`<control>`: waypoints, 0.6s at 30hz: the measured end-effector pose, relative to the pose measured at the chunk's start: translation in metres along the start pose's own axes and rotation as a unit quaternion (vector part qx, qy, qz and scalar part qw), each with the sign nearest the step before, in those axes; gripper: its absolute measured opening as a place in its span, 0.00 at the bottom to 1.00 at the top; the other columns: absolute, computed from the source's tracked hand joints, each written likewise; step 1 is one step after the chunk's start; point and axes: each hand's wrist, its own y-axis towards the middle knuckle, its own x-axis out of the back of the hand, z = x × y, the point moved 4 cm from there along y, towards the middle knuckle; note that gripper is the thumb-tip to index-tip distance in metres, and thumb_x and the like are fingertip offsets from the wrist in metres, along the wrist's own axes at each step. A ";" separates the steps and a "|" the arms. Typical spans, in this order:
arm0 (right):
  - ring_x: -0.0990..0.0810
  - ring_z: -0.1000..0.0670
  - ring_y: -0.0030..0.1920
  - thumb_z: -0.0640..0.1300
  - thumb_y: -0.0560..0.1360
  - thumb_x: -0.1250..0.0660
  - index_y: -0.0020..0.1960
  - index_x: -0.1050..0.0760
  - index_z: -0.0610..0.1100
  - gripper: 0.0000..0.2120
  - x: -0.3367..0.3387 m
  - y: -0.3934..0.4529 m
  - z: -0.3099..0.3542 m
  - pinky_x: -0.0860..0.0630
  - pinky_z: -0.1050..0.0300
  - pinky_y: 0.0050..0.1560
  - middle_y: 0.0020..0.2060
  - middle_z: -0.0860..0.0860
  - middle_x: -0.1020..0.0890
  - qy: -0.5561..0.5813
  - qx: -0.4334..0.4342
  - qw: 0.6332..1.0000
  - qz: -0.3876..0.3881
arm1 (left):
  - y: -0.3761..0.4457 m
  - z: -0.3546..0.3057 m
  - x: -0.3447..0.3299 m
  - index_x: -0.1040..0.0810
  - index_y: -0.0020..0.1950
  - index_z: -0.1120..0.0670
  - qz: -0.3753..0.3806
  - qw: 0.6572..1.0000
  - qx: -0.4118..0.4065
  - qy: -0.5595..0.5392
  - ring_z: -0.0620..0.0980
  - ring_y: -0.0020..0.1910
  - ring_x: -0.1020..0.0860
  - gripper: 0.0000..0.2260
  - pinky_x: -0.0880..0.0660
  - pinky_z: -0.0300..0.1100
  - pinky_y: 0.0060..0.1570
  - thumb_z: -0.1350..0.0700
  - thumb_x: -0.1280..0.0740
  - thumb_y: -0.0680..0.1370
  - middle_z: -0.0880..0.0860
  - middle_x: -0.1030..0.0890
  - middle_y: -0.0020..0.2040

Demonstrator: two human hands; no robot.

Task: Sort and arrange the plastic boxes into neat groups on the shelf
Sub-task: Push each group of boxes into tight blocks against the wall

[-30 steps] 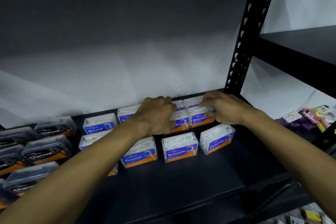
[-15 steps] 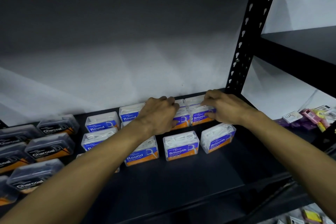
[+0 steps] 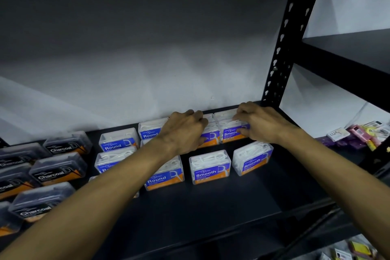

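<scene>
Both hands, left (image 3: 185,131) and right (image 3: 259,122), seemingly pinch the rear Smooth boxes (image 3: 232,131) with curled fingers. A clumsy shove could knock them crooked into the Round boxes (image 3: 118,141).

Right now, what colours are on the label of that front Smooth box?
Blue with white lettering above an orange strip, on the Smooth box; the head view shows it.
</scene>
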 end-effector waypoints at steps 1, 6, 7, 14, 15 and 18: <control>0.29 0.50 0.61 0.53 0.75 0.33 0.67 0.28 0.48 0.22 0.001 -0.001 0.000 0.29 0.56 0.53 0.62 0.51 0.27 -0.006 0.003 1.000 -0.003 | -0.001 0.001 0.000 0.28 0.68 0.53 0.002 1.000 0.002 0.000 0.52 0.60 0.27 0.22 0.25 0.49 0.51 0.42 0.37 0.79 0.53 0.26 0.65; 0.27 0.53 0.60 0.58 0.74 0.33 0.65 0.26 0.51 0.22 0.008 -0.012 -0.012 0.28 0.56 0.52 0.60 0.54 0.25 0.074 -0.026 0.996 -0.047 | -0.017 0.009 0.010 0.27 0.68 0.51 -0.025 0.997 0.014 -0.073 0.50 0.62 0.29 0.24 0.26 0.49 0.53 0.38 0.42 0.79 0.50 0.25 0.64; 0.26 0.53 0.58 0.62 0.73 0.35 0.63 0.24 0.51 0.23 0.010 -0.017 -0.014 0.27 0.55 0.51 0.58 0.55 0.24 0.121 -0.031 0.990 -0.061 | -0.022 0.009 0.014 0.26 0.67 0.50 -0.027 0.995 0.009 -0.100 0.49 0.62 0.29 0.25 0.26 0.48 0.53 0.36 0.43 0.78 0.48 0.24 0.62; 0.25 0.59 0.57 0.68 0.57 0.26 0.60 0.24 0.62 0.33 -0.002 -0.054 -0.008 0.26 0.62 0.54 0.55 0.64 0.25 0.310 -0.015 0.950 0.035 | -0.043 -0.013 0.023 0.28 0.66 0.42 0.118 0.977 -0.038 -0.176 0.41 0.49 0.25 0.29 0.25 0.43 0.49 0.29 0.35 0.70 0.40 0.21 0.53; 0.27 0.62 0.59 0.65 0.56 0.24 0.61 0.25 0.63 0.33 -0.004 -0.058 -0.009 0.29 0.65 0.56 0.56 0.66 0.26 0.299 -0.017 0.953 0.046 | -0.043 -0.016 0.022 0.28 0.65 0.42 0.126 0.977 -0.041 -0.167 0.42 0.49 0.24 0.28 0.25 0.43 0.49 0.31 0.33 0.70 0.41 0.21 0.52; 0.29 0.65 0.58 0.57 0.61 0.21 0.64 0.27 0.62 0.33 -0.007 -0.066 -0.008 0.33 0.65 0.59 0.57 0.68 0.28 0.236 -0.021 0.970 0.045 | -0.041 -0.020 0.019 0.28 0.63 0.42 0.139 0.979 -0.043 -0.143 0.45 0.50 0.23 0.23 0.25 0.45 0.50 0.37 0.30 0.71 0.43 0.21 0.52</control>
